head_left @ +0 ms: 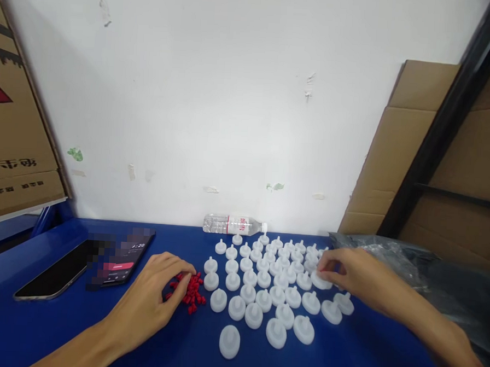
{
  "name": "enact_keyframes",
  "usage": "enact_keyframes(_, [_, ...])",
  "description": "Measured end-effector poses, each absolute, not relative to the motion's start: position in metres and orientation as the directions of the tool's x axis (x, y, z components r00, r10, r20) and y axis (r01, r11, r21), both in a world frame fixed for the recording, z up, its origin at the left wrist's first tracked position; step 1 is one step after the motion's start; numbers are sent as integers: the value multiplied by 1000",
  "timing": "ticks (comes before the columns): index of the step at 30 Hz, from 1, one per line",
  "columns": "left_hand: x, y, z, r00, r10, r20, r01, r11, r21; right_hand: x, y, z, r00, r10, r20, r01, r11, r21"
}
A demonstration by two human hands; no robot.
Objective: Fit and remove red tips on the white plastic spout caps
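My left hand (161,288) rests at a pile of small red plastic pieces (193,296). Its thumb tip and fingertips come close together at the pile's upper left side; whatever is between them is hidden. On the right, my right hand (343,268) pinches a round white plastic cap (321,281) with a short stem, its fingers covering the upper part. Many similar white caps (279,281) stand stem up between both hands, spread over the blue table (170,349). One white cap (229,341) sits apart near the front.
A clear water bottle (222,224) lies along the wall behind the caps. Two phones lie at left, one dark (55,272), one with its screen lit (128,257). Dark plastic sheeting (440,292) covers the right side. Cardboard (18,117) stands at far left.
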State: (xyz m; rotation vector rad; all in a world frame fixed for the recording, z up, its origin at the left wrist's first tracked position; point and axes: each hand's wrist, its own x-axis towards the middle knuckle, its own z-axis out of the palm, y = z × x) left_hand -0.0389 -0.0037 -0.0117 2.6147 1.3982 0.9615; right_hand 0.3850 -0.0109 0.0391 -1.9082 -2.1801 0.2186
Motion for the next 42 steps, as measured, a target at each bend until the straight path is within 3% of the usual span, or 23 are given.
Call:
enact_keyframes(4, [-36, -7, -7, 418, 736, 533, 717, -627, 304, 377, -17, 48, -83, 930, 358, 924, 206, -322])
enact_keyframes(8, [-34, -10, -6, 431, 710, 557, 689, -657, 305, 356, -19, 48, -104, 880, 463, 879, 300, -372])
enact_keyframes(12, [-29, -17, -5, 441, 672, 596, 638, -701, 319, 324, -26, 40, -252, 749, 613, 852, 472, -226])
enact_keyframes(16, [-20, -31, 1, 541, 596, 594, 559, -782, 275, 283, -40, 28, -484, 574, 661, 714, 696, -81])
enact_keyframes(20, [-14, -49, 4, 654, 452, 607, 473, -870, 139, 239, -58, 19, -613, 332, 717, 600, 786, 150])
enact_keyframes(23, [-12, -57, 0, 688, 403, 603, 446, -891, 86, 216, -67, 15, -620, 181, 764, 573, 769, 283])
enact_keyframes(28, [-9, -56, -3, 707, 424, 566, 455, -885, 96, 208, -68, 15, -606, 166, 778, 575, 767, 285])
enact_keyframes(39, [-10, -55, 4, 656, 333, 677, 427, -904, 31, 210, -68, 18, -621, 113, 775, 577, 736, 355])
enact_keyframes(42, [-10, -59, -3, 607, 422, 674, 484, -868, 108, 207, -70, 21, -601, 123, 790, 580, 748, 324])
